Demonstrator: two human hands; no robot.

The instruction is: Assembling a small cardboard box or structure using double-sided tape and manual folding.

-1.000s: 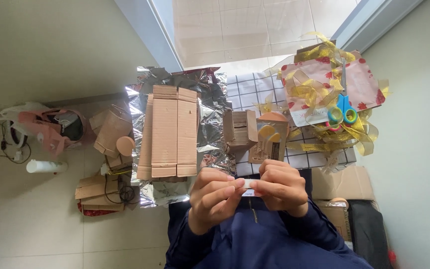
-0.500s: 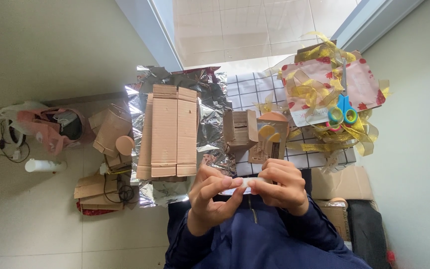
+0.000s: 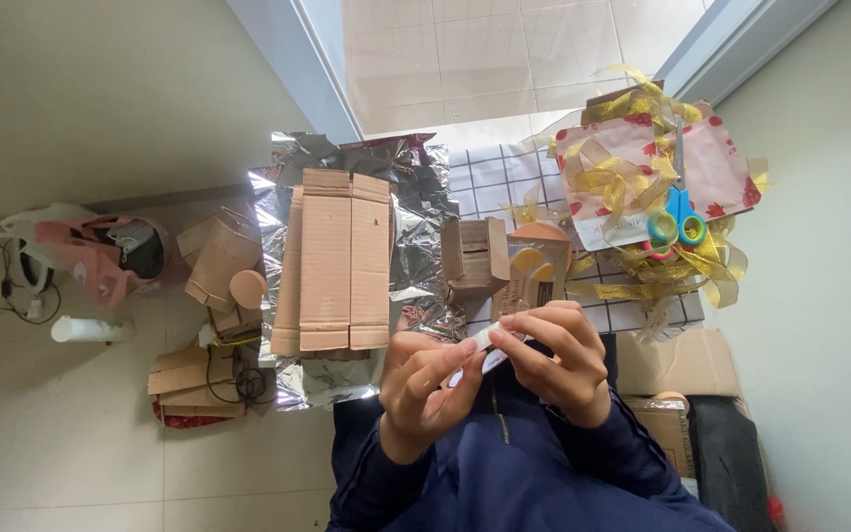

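Tape roll (image 3: 483, 347), small and whitish, sits pinched between both hands close to the person's chest, above the dark blue jacket (image 3: 504, 473). Left hand (image 3: 425, 389) closes its fingers on the near end of it; right hand (image 3: 556, 357) wraps over the far end, fingertips working at its edge. Whether a strip is already peeled free is too small to tell.

Just beyond the hands lies a flattened cardboard box (image 3: 335, 261), face down on a crinkled sheet of silver foil wrap (image 3: 416, 212); the foil is not yet folded over it and no tape shows on it, so wrapping looks barely begun. A small open carton (image 3: 475, 256) stands to the right, then gold ribbon (image 3: 642, 177) heaped over patterned paper with blue-handled scissors (image 3: 680, 219) on top, untouched.
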